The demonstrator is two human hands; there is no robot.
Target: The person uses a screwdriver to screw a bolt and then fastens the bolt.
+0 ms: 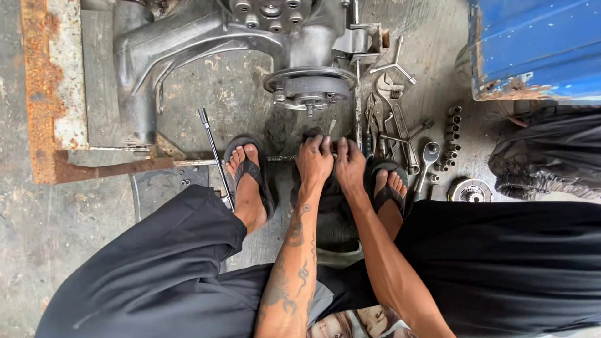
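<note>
Concrete workshop floor (37,238), greasy. Small dark part (313,134) lies between sandalled feet, below engine casing (206,37). Left hand (314,159) and right hand (349,164) fingers pressed together on it. Probably hard metal, oily, slippery; grip edges. Wrenches (400,134) beside.

The person wears wide black trousers (156,275) that are loose and baggy and cover both legs down to the shins. On the feet are black flip-flops (253,172) with thick straps that run between the toes. The feet are bare apart from those. Both arms are bare, with no sleeves on them. The left arm (289,269) has dark tattoos drawn along it, with curly lines and shapes from the wrist up. The left hand (314,159) and the right hand (349,166) look smudged with dark grease on the fingers. A bit of a printed shirt (357,322) shows at the bottom.
</note>
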